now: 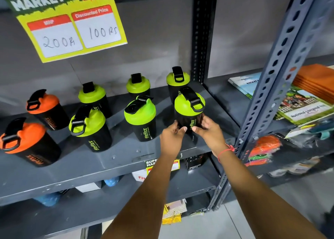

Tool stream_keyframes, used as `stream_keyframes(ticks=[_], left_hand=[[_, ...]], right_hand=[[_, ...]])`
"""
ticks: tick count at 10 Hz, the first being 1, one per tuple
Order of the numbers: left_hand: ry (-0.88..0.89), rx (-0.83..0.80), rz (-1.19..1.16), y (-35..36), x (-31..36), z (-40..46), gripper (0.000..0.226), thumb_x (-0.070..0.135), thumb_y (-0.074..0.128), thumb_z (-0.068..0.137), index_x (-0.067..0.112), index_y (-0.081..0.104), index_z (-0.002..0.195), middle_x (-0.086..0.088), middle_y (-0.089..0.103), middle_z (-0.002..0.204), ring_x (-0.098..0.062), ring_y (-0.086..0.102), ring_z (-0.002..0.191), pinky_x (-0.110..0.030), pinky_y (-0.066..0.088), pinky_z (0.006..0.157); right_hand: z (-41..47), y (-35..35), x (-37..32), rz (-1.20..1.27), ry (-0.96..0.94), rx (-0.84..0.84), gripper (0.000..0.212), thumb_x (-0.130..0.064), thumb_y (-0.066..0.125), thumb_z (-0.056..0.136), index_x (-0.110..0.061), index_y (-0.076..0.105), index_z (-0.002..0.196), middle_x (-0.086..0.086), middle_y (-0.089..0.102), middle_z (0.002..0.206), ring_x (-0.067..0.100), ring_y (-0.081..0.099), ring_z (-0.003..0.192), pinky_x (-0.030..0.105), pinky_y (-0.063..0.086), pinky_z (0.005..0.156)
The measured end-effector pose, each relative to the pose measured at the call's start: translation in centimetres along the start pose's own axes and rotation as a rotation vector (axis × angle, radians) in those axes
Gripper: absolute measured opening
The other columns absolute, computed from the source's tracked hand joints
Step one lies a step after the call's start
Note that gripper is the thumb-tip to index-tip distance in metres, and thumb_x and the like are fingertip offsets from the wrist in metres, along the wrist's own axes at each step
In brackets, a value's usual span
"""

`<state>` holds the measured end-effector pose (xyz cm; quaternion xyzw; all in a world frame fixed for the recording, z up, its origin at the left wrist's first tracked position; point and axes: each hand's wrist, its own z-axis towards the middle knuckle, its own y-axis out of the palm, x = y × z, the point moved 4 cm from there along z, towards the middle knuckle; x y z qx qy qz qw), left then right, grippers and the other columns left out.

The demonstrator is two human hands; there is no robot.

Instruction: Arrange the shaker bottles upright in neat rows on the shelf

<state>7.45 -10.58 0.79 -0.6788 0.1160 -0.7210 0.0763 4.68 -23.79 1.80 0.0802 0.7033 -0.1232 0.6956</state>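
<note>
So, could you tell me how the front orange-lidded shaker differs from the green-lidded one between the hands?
The front orange-lidded shaker stands untouched at the shelf's left end; the green-lidded shaker is at the right end, gripped by the left hand and right hand. Lid colour differs: orange versus green. Both are upright with black bodies and black carry loops.

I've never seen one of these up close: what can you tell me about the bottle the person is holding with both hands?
The held shaker bottle has a black, plastic-looking body with green lettering and a domed lime-green lid carrying a black flip cap and carry loop. It stands upright at the front right of the grey metal shelf, ahead of another green-lidded bottle. The left hand and right hand grip its lower body from either side.
</note>
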Motion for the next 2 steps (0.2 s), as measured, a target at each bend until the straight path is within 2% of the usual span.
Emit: stream_keyframes(ticks=[1, 2], left_hand=[[-0.047, 0.01, -0.031, -0.6, 0.5, -0.6, 0.022, 0.015, 0.063, 0.083, 0.023, 0.056, 0.064, 0.011, 0.051, 0.068, -0.016, 0.044, 0.079, -0.031, 0.038, 0.077], [-0.002, 0.008, 0.038, -1.4, 0.4, -1.8, 0.04, 0.027, 0.064, 0.078, 0.028, 0.033, 0.053, 0.007, 0.041, 0.058, -0.018, 0.036, 0.073, -0.031, 0.033, 0.072]], right_hand=[[0.0, -0.5, 0.7, -0.025, 0.041, 0.022, 0.065, 0.016, 0.056, 0.082, -0.002, 0.035, 0.141, 0.014, 0.045, 0.144, 0.017, 0.044, 0.13, 0.028, 0.032, 0.11], [-1.4, -0.8, 1.0, -0.072, 0.078, 0.049, 0.068, 0.011, 0.058, 0.083, -0.005, 0.03, 0.144, 0.014, 0.038, 0.149, 0.021, 0.037, 0.138, 0.028, 0.026, 0.113]])
